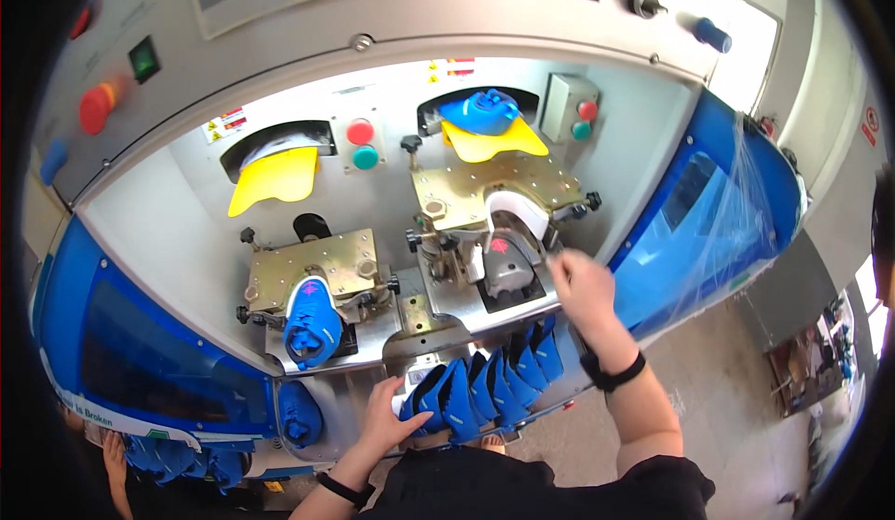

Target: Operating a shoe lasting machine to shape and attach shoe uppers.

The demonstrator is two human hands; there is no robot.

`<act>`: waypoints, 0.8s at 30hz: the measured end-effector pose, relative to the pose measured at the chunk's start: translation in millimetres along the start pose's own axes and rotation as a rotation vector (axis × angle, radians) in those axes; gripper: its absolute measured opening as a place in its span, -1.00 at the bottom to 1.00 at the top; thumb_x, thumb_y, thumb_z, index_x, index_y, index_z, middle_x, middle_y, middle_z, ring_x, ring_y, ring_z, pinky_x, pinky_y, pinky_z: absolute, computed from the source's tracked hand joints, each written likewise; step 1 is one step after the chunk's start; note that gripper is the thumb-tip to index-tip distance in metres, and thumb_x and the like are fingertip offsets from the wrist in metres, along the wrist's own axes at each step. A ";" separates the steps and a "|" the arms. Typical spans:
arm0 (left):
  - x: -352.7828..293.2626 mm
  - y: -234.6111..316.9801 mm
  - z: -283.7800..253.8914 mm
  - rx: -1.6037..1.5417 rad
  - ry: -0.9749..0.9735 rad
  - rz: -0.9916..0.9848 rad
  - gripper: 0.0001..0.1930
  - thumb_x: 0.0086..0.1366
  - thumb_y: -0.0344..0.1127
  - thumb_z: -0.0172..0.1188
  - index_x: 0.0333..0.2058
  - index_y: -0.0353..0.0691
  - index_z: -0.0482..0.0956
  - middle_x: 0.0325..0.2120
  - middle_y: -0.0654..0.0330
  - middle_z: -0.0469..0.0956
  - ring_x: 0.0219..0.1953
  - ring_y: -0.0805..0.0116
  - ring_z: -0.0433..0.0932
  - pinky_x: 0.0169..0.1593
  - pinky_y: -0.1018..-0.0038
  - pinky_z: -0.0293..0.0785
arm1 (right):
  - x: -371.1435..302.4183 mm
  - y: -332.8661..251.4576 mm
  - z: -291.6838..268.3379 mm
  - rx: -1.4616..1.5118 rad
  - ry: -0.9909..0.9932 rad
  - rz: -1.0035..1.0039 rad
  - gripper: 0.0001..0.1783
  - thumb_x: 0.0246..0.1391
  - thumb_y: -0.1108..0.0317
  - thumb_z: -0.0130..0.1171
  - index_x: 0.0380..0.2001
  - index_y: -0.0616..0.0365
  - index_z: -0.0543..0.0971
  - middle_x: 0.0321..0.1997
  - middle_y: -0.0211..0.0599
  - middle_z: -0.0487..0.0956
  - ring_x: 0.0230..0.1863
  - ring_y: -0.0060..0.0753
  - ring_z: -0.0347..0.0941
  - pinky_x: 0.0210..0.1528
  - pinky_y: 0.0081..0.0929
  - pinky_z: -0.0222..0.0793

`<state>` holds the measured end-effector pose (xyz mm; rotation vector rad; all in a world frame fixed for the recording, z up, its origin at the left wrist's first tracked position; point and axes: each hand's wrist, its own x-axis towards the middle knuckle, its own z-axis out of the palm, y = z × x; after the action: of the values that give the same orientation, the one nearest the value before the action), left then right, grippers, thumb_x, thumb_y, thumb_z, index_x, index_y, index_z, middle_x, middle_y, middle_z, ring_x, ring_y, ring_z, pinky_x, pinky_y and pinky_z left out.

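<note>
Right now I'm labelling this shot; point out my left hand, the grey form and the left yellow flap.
Left hand (384,419): head view, its back.
Grey form (512,264): head view, upper face.
Left yellow flap (274,180): head view, middle.

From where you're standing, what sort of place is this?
Most likely a shoe factory: a blue shoe upper sits on a metal fixture in a large machine, and a row of similar blue uppers lines its front edge.

Inside the machine (280,58) are two yellow flaps (280,180), two brass-coloured plates (312,261), two red buttons (360,131) and two teal buttons (364,157). Two hands (585,287) and two black wristbands (615,376) show. The row of blue uppers (458,399) overlaps too much to count.
</note>
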<state>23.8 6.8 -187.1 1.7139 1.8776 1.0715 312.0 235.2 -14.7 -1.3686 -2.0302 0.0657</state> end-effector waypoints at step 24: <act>50.5 75.6 36.3 -1.059 -0.395 -0.284 -0.77 0.43 -0.26 0.13 -0.09 -0.28 0.60 -0.12 0.12 0.62 -0.08 0.34 0.63 0.02 0.47 0.51 | -70.7 -7.1 12.9 0.274 0.346 -0.357 -0.73 -0.07 0.47 0.37 -0.25 0.17 0.56 -0.27 -0.11 0.53 -0.28 0.02 0.52 -0.27 -0.23 0.46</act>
<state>91.3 62.8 -143.6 0.9030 0.9433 1.1704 314.5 176.9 -57.4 -0.7761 -1.8579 -0.0478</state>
